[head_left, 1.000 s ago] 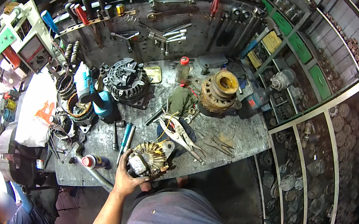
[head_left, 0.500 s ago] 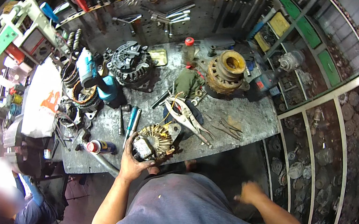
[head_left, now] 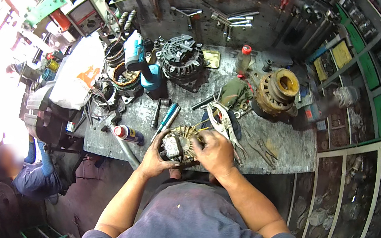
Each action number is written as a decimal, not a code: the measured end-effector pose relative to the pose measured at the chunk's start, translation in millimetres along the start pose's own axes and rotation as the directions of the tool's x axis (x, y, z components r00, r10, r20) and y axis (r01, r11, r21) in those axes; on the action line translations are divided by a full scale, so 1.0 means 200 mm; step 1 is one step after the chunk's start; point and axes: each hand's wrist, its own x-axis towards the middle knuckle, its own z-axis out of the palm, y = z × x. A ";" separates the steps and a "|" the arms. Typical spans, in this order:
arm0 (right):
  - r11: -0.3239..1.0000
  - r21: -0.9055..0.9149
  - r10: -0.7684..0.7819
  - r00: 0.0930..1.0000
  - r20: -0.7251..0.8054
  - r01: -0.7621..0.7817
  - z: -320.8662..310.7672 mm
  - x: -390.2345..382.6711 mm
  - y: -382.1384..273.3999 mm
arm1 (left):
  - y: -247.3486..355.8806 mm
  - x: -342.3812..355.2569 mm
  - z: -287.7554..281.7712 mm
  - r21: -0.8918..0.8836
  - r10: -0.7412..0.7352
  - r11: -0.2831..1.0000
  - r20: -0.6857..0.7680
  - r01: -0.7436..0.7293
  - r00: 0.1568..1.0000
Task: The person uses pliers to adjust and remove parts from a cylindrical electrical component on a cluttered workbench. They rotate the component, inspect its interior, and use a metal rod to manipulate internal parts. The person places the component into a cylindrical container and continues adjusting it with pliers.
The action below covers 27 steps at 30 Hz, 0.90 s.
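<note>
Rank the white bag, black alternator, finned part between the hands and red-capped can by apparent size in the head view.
1. White bag
2. Black alternator
3. Red-capped can
Not ranked: finned part, larger than the can, but the left hand and right hand cover some, so unsure against the alternator.

The finned metal part [head_left: 185,140] is round and dull yellowish-brown, with fins arranged radially. A pale, roughly rectangular block [head_left: 172,147] is seated at its left side, dark around the edges. Location: near edge of workbench [head_left: 295,139], finned face upward.
</note>
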 end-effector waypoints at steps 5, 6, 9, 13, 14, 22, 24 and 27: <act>0.704 0.393 0.534 0.806 0.256 -0.591 0.06 0.02 0.19 | 0.04 -0.02 0.01 -0.033 -0.009 0.999 -0.047 0.007 0.999; 0.747 0.343 0.501 0.821 0.275 -0.570 0.05 0.01 0.22 | 0.04 -0.02 0.02 -0.041 -0.005 0.999 -0.049 0.003 0.999; 0.751 0.398 0.440 0.848 0.294 -0.528 0.04 -0.01 0.22 | 0.02 -0.02 0.02 -0.146 -0.053 0.988 -0.030 0.048 0.998; 0.933 0.257 0.231 0.967 0.104 -0.251 -0.02 -0.09 0.22 | -0.02 -0.01 0.03 -0.138 -0.024 0.990 -0.017 0.022 1.000; 0.920 0.235 0.294 0.949 0.113 -0.313 -0.03 -0.12 0.23 | -0.03 -0.01 0.04 -0.149 -0.042 0.988 -0.004 0.041 0.999; 0.240 0.619 0.610 0.612 0.503 -0.748 -0.02 -0.33 0.21 | -0.07 0.03 -0.07 -0.467 -0.093 0.866 0.204 0.180 0.975; 0.253 0.668 0.540 0.675 0.503 -0.700 0.00 -0.32 0.17 | -0.08 0.07 -0.11 -0.554 -0.093 0.798 0.276 0.238 0.957; 0.283 0.694 0.446 0.731 0.517 -0.662 0.03 -0.25 0.11 | -0.09 0.12 -0.15 -0.424 -0.116 0.873 0.296 0.240 0.948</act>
